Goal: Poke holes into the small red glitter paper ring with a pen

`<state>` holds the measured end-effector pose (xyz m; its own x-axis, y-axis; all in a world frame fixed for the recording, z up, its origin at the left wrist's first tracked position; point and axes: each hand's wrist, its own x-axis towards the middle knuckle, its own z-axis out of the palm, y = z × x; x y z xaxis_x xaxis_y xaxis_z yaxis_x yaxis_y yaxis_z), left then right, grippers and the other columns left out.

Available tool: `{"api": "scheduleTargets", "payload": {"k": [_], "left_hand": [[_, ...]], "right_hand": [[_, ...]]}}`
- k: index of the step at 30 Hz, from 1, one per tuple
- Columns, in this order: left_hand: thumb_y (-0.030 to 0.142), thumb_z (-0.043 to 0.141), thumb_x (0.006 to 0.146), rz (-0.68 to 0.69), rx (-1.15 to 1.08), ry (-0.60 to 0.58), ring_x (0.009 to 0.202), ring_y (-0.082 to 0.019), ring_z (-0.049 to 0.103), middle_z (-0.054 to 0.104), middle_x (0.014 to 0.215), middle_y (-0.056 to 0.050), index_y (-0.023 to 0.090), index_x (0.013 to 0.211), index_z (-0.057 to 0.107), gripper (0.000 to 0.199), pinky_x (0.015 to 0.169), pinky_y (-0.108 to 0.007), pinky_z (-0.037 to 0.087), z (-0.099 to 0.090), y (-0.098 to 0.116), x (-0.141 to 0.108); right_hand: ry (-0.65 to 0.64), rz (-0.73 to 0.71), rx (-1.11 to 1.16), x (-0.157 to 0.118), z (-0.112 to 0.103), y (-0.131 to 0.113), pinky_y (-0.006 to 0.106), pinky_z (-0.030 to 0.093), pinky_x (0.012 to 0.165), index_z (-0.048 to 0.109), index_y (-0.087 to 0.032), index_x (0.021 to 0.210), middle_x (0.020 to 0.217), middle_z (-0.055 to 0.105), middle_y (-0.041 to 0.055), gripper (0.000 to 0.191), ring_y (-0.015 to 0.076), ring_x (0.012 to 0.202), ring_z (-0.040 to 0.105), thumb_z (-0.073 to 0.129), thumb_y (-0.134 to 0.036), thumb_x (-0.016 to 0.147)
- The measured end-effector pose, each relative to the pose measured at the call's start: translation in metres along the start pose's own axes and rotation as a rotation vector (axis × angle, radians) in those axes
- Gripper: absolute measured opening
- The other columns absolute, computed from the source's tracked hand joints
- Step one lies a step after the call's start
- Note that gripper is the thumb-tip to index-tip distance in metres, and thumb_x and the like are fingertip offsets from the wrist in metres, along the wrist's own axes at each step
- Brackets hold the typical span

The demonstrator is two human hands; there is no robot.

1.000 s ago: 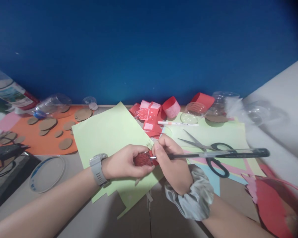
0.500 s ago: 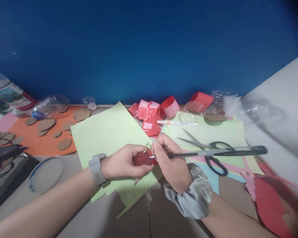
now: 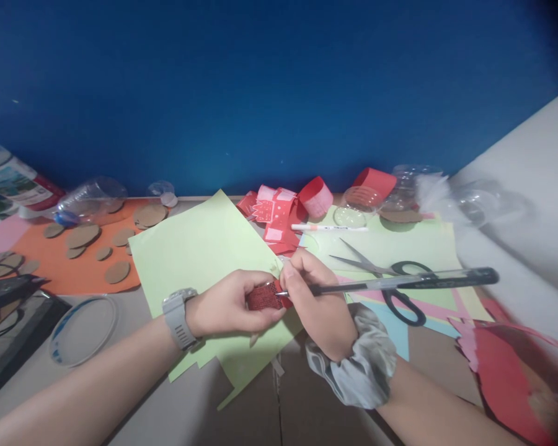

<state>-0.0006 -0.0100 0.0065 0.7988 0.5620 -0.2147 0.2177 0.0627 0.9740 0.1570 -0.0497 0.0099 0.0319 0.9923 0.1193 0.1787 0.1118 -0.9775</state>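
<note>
My left hand (image 3: 235, 303) is closed around a small red piece with a dark woven-looking pattern (image 3: 264, 297). Its thumb and fingers hide part of that piece. My right hand (image 3: 318, 303) grips a black gel pen (image 3: 363, 285) near its tip. The metal point reaches the right part of the red piece; whether it touches cannot be made out. Both hands are above a light green paper sheet (image 3: 195, 241) with a cut lower edge. Behind the pen's barrel lie black-handled scissors (image 3: 402, 313), blades partly spread.
Cardboard discs (image 3: 117, 272) lie on orange paper (image 3: 74, 279) at left, near a plastic bottle (image 3: 90, 201) and a clear ring-shaped lid (image 3: 84, 331). Red paper pieces (image 3: 279, 217), a white marker (image 3: 328, 228) and clear plastic cups (image 3: 353, 210) sit along the blue wall (image 3: 279, 93).
The view has shifted slightly, so the surroundings sit a little further left. Both hands keep nearly the same pose, with the pen still against or close to the red piece.
</note>
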Motion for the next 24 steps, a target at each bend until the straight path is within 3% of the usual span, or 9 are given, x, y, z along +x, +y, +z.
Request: {"api": "scheduleTargets", "payload": {"k": [24], "left_hand": [[0.027, 0.06, 0.082, 0.038, 0.048, 0.017, 0.051, -0.008, 0.051, 0.051, 0.06, 0.002, 0.013, 0.077, 0.05, 0.018, 0.046, -0.018, 0.04, -0.0007, 0.0016, 0.0008]], "right_hand": [[0.012, -0.012, 0.015, 0.0005, 0.0001, -0.0022, 0.022, 0.03, 0.049, 0.037, -0.02, 0.062, 0.056, 0.034, -0.0061, 0.026, 0.0082, 0.051, 0.034, 0.044, -0.018, 0.087]]}}
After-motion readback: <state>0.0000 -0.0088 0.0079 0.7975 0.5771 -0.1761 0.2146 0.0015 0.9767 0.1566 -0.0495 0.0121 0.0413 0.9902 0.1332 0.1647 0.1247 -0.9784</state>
